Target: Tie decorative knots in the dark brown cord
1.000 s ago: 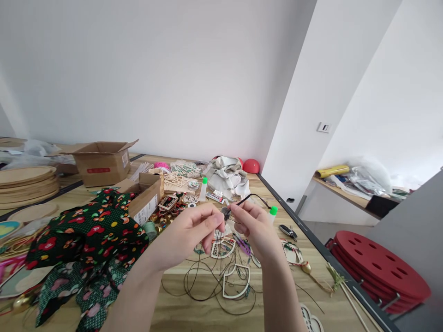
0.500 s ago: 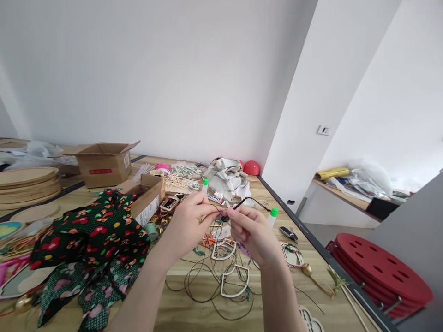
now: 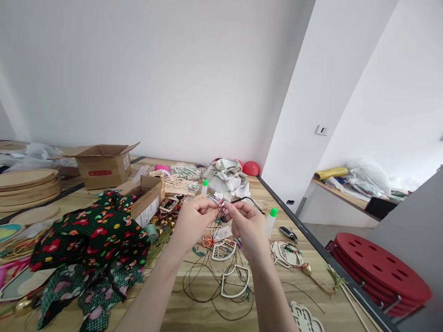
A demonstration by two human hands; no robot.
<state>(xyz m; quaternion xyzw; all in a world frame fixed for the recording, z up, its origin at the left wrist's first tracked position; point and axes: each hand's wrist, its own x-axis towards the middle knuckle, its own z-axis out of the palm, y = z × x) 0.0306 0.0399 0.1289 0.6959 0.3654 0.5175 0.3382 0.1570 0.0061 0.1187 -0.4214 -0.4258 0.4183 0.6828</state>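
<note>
My left hand [image 3: 195, 219] and my right hand [image 3: 248, 226] meet above the table, fingertips close together. Each pinches a thin dark cord [image 3: 220, 211], which forms a small loop between them. A thicker black strand [image 3: 254, 201] sticks out behind the right fingers. Long cord lines hang below the hands into a loose tangle on the wooden table [image 3: 204, 318]. Among the coils lie a fan-shaped wooden frame [image 3: 222, 283] and a cut-out wooden piece [image 3: 216, 252]. Orange-handled scissors [image 3: 208, 240] lie partly under the strands.
Printed dark fabric [image 3: 93, 235] and an open cardboard box [image 3: 104, 168] are on the left. Right of my hands stand a green-capped glue stick [image 3: 272, 222] and a black car key [image 3: 288, 233]. Red stools [image 3: 380, 267] are stacked beyond the table's dark edge.
My hands have drawn slightly nearer each other, the right one moving a little left. A small cord loop now shows between the fingertips. The black strand hangs lower.
</note>
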